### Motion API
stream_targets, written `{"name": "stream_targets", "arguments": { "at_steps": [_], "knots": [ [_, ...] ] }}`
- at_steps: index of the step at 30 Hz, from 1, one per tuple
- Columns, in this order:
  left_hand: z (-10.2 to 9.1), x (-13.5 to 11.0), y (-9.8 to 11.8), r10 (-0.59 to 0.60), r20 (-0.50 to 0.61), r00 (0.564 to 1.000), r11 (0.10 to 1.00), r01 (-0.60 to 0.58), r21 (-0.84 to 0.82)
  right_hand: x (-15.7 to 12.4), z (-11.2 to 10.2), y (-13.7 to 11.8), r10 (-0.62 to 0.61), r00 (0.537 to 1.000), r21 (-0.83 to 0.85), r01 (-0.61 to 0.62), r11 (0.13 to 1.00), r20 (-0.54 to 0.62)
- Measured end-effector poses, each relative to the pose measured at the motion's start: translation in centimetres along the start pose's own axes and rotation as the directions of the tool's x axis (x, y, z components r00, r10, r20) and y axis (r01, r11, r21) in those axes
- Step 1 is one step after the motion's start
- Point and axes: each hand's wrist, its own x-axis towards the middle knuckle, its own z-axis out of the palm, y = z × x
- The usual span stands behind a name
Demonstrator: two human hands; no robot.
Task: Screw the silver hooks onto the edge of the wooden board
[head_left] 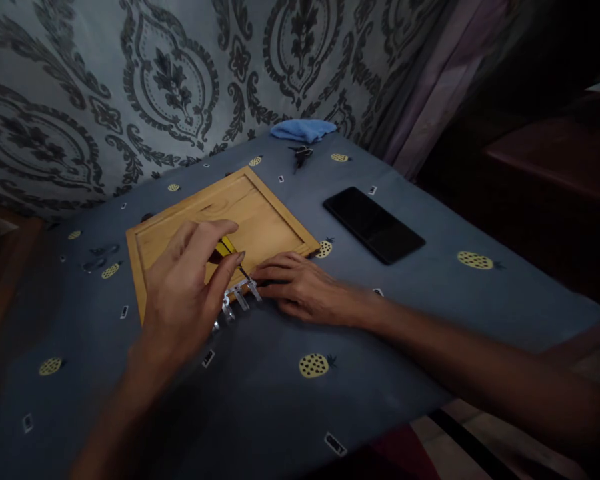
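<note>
My left hand [180,287] grips a screwdriver [227,246] by its yellow handle, its shaft slanting down to the right. The tip meets the right end of a shiny metal hook rail [240,297], whose several hooks stick out over the near edge of a framed wooden board [265,220]. At that same end, my right hand [303,287] has its fingers closed against the rail and the board's edge; its exact hold on the rail is partly hidden. The board lies flat on the table, and my left hand covers part of its near left side.
A blue cloth with a pineapple print covers the table [260,413]. To the right of the board lies a black phone [375,224]. Farther back are a small dark object [301,156], perhaps keys, and a folded blue cloth [303,129]. A patterned wall [240,60] borders the back.
</note>
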Motion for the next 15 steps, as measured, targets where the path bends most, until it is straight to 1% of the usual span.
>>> {"name": "stream_targets", "arguments": {
  "at_steps": [3,6,9,13,15],
  "knots": [
    [-0.1,-0.05,-0.33,-0.044,0.03,0.999,0.997,0.046,-0.068,-0.01,-0.02,0.0,-0.003,1.0,-0.001,0.003,1.0,-0.001],
    [-0.11,-0.05,-0.46,-0.078,0.055,0.995,0.993,0.082,-0.086,-0.05,0.04,0.07,-0.005,1.0,-0.009,0.005,1.0,-0.001],
    [0.05,-0.04,-0.27,-0.075,0.058,0.995,0.995,0.079,-0.064,-0.08,0.1,0.13,-0.01,1.0,-0.013,0.01,1.0,-0.001],
    [0.23,-0.13,0.05,-0.055,0.024,0.998,0.998,0.055,-0.011,-0.09,0.12,0.12,-0.007,1.0,-0.009,0.007,1.0,-0.002],
    [0.18,-0.18,0.05,-0.04,0.019,0.999,0.999,0.041,-0.011,-0.09,0.11,0.09,-0.002,1.0,-0.008,0.002,1.0,-0.002]
  ]
}}
